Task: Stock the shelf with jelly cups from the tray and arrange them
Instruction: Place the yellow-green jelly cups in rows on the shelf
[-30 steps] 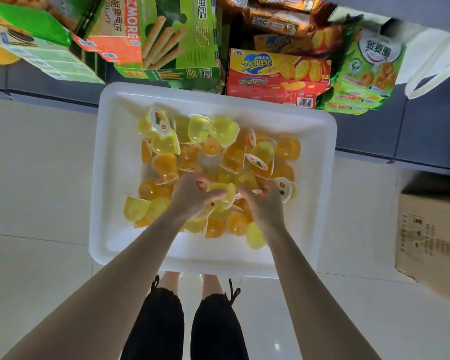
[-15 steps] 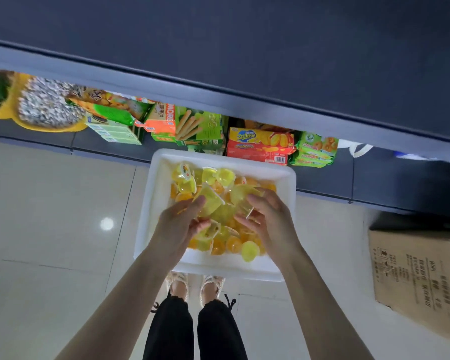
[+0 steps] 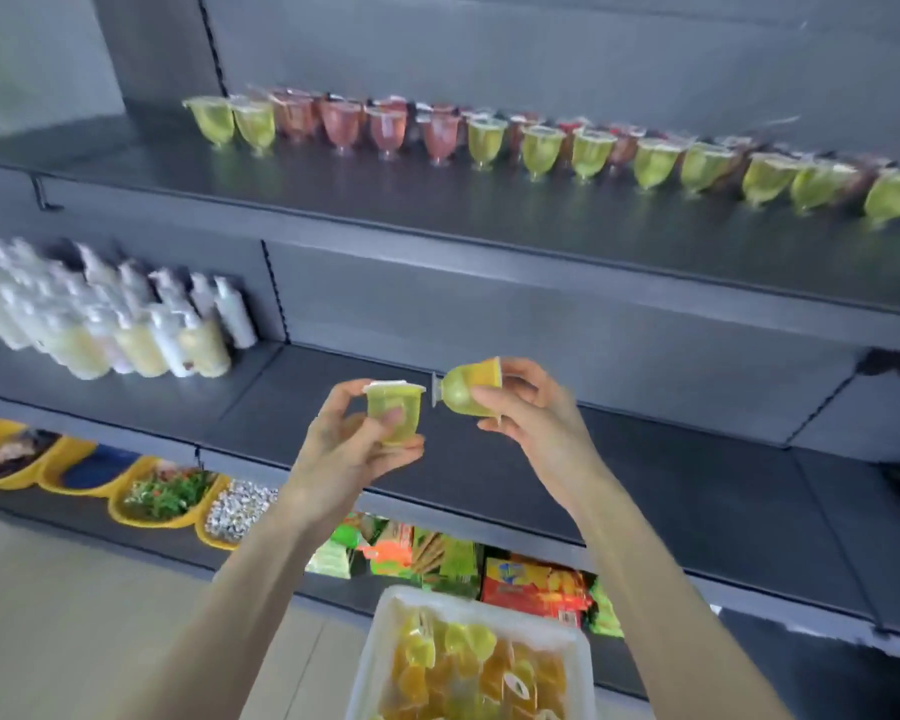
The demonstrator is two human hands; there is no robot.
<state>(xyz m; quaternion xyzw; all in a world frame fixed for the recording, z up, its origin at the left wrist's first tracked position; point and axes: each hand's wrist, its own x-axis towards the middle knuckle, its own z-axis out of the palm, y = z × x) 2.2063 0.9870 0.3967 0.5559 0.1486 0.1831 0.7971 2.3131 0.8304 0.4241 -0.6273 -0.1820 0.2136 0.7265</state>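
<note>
My left hand [image 3: 346, 452] grips a yellow-green jelly cup [image 3: 393, 412] held upright, lid on top. My right hand [image 3: 533, 407] holds a second yellow-green jelly cup [image 3: 466, 387] lying on its side, its small foot pointing left. Both cups are raised in front of the dark middle shelf [image 3: 645, 475]. The upper shelf [image 3: 437, 200] carries a long row of green and red jelly cups [image 3: 541, 145]. Below my arms the white tray [image 3: 385, 631] holds several yellow and orange cups.
White bottles [image 3: 115, 324] stand at the left of the middle shelf. Yellow bowls of loose goods [image 3: 162, 498] and snack boxes [image 3: 531, 584] fill the lowest shelf. Tiled floor lies at the lower left.
Both hands rose out of the tray, each with a jelly cup, and the view swung up from the tray to the shelves.
</note>
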